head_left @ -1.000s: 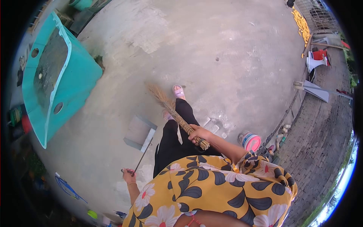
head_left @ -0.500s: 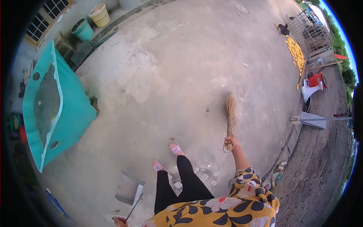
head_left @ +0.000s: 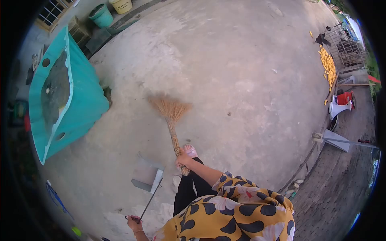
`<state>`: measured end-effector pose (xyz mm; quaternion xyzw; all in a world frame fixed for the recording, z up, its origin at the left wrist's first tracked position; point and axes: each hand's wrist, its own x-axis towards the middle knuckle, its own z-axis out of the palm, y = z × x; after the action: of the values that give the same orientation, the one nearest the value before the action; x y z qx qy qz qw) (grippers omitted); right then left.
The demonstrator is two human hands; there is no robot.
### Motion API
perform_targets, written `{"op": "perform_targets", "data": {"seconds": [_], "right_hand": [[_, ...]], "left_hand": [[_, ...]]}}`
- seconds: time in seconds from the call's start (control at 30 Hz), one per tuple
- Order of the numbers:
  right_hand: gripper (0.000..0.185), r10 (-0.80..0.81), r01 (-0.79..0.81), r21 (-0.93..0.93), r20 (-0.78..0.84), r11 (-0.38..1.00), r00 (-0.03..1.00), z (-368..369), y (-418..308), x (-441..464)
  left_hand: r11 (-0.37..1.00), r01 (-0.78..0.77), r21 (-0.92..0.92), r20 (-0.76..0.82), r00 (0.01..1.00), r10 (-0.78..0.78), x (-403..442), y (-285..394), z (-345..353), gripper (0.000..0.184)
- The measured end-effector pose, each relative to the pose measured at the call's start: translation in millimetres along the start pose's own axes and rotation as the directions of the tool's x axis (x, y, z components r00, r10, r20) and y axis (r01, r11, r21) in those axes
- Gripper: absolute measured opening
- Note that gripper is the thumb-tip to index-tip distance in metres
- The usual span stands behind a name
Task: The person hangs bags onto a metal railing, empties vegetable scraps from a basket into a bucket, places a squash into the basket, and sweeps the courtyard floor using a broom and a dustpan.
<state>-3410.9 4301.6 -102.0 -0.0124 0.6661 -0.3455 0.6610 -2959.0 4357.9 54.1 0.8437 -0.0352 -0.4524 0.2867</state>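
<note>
My right hand (head_left: 183, 159) is closed round the handle of a straw hand broom (head_left: 172, 120). Its fanned bristles point away from me over the concrete floor (head_left: 225, 72) and look slightly blurred. Low on the left, my left hand (head_left: 134, 223) grips the thin rod handle of a metal dustpan (head_left: 149, 182). The dustpan's pan lies at floor level, left of my legs. One pink sandal (head_left: 190, 151) shows just beside the right hand; the other foot is hidden.
A large teal tub (head_left: 82, 100) stands at the left, with buckets (head_left: 101, 17) behind it by the wall. Corn cobs (head_left: 327, 66) lie at the far right near a dark bird (head_left: 322, 39) and a wire cage (head_left: 348, 50). A raised edge borders the brick paving (head_left: 321, 193).
My right hand has swung the broom from the right across to the left, in front of my legs. The left hand and dustpan now appear slightly farther right and higher in view.
</note>
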Motion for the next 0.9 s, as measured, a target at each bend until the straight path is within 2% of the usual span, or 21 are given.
{"op": "perform_targets", "data": {"seconds": [0.07, 0.1, 0.17, 0.23, 0.3, 0.37, 0.43, 0.5, 0.57, 0.63, 0.7, 0.77, 0.83, 0.9], "right_hand": [[0.068, -0.053, 0.013, 0.114, 0.357, 0.993, 0.933, -2.8, 1.0, -8.1], [0.068, -0.079, 0.041, 0.133, 0.293, 0.99, 0.953, -28.3, -14.3, -35.3], [0.061, -0.15, -0.003, 0.344, 0.419, 0.939, 0.896, -76.2, -52.6, -85.8], [0.067, -0.15, 0.016, 0.364, 0.345, 0.931, 0.926, -125.2, -76.0, -113.3], [0.073, -0.185, 0.146, 0.382, 0.068, 0.912, 0.98, -177.7, -94.7, -127.7], [0.079, -0.141, 0.218, 0.371, -0.222, 0.903, 0.965, -234.7, -97.1, -113.3], [0.066, -0.133, 0.322, 0.392, -0.439, 0.862, 0.889, -300.7, -97.6, -93.6], [0.05, -0.05, 0.285, 0.565, -0.395, 0.774, 0.917, -381.2, -93.0, -57.1], [0.035, -0.053, 0.353, 0.42, -0.578, 0.836, 0.815, -461.6, -105.1, -18.7], [0.019, 0.062, 0.348, 0.463, -0.668, 0.815, 0.742, -536.5, -141.1, 14.3], [0.015, 0.176, 0.33, 0.606, -0.624, 0.724, 0.761, -613.8, -180.5, 51.8], [0.015, 0.217, 0.383, 0.706, -0.6, 0.595, 0.77, -688.6, -212.5, 96.8], [0.014, 0.243, 0.281, 0.831, -0.434, 0.48, 0.868, -745.4, -248.0, 134.5], [0.016, 0.227, 0.226, 0.808, -0.401, 0.544, 0.887, -765.9, -292.3, 176.9]], "left_hand": [[0.999, -0.008, 0.034, 0.09, 0.996, 0.005, 15.0, -4.1, 17.2, 0.034], [0.998, -0.005, 0.061, 0.157, 0.988, -0.005, 19.4, -6.3, 33.7, 0.034], [0.998, 0.014, 0.06, 0.18, 0.983, -0.025, 22.6, -8.6, 60.1, 0.035], [0.995, 0.006, 0.103, 0.175, 0.984, -0.024, 24.4, -12.9, 78.6, 0.034], [0.993, 0.002, 0.115, 0.189, 0.982, -0.024, 19.9, -2.5, 109.2, 0.033], [0.989, -0.043, 0.145, 0.227, 0.974, 0.009, 11.5, 11.3, 145.5, 0.032], [0.981, -0.08, 0.175, 0.247, 0.968, 0.035, -6.9, 24.6, 184.6, 0.031], [0.974, -0.114, 0.193, 0.243, 0.968, 0.065, -30.2, 37.1, 223.6, 0.03], [0.97, -0.143, 0.194, 0.226, 0.969, 0.098, -57.2, 47.8, 272.1, 0.029], [0.964, -0.167, 0.208, 0.187, 0.974, 0.128, -87.2, 61.7, 306.9, 0.027], [0.956, -0.176, 0.234, 0.143, 0.979, 0.145, -116.6, 71.6, 330.7, 0.026], [0.955, -0.178, 0.236, 0.1, 0.982, 0.158, -147.2, 71.6, 361.6, 0.025], [0.959, -0.182, 0.218, 0.033, 0.983, 0.179, -179.6, 67.3, 378.4, 0.024], [0.959, -0.188, 0.213, -0.029, 0.98, 0.199, -191.3, 58.0, 376.8, 0.023]]}}
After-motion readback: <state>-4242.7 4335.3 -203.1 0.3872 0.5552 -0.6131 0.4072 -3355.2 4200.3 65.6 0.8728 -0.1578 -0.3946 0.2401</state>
